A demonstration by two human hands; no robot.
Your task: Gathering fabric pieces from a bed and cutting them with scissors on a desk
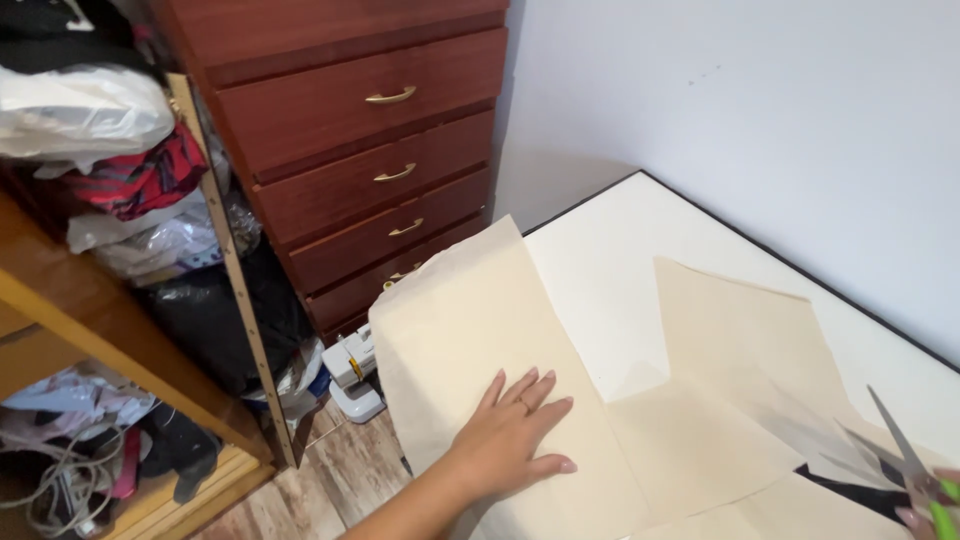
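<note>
A large cream fabric [470, 320] lies over the white table [600, 250], one part hanging off the table's left edge. My left hand [515, 430] rests flat on it with fingers spread, holding nothing. At the bottom right corner my right hand [925, 510] is only partly in frame, gripping scissors [900, 450] with green handles and open blades pointing up-left over the cloth. A dark patch [850, 490] shows under the fabric near the blades.
A red-brown wooden chest of drawers [370, 150] with brass handles stands beyond the table's left end. Wooden shelves [100, 320] at left hold bags, clothes and cords. A small white appliance [350, 375] sits on the wood-look floor. A pale wall runs behind the table.
</note>
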